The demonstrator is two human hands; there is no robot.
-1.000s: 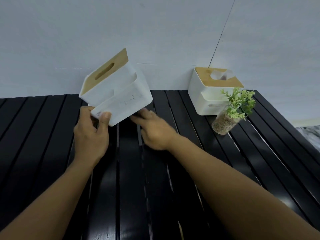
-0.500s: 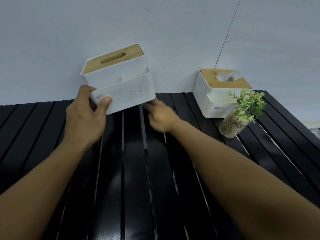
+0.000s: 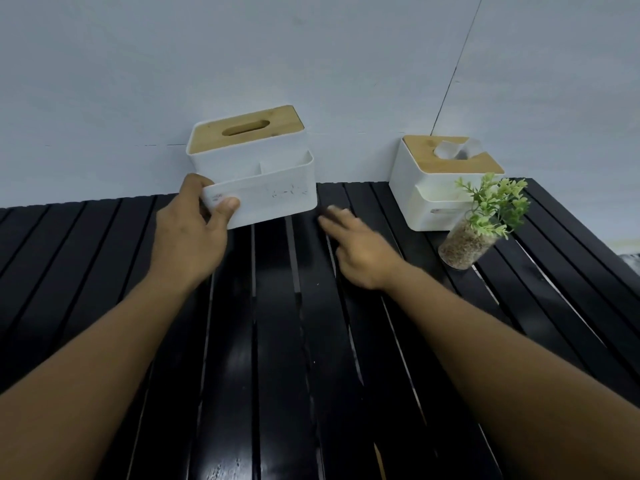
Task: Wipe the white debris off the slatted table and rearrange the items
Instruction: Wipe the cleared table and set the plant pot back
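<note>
A white tissue box with a wooden lid stands upright at the back of the black slatted table, close to the wall. My left hand grips its front left corner, thumb on the front face. My right hand lies flat on the slats just right of the box, fingers apart, holding nothing. A second white tissue box with a wooden lid sits at the back right with a tissue poking out. A small green plant in a glass jar of gravel stands in front of it.
A grey wall runs directly behind the table. The table's right edge slants down at the far right, past the plant. A few tiny white specks lie on the slats near the middle.
The tilted box has been set down level and moved back toward the wall. My right hand has come out from under it and slid right onto the slats.
</note>
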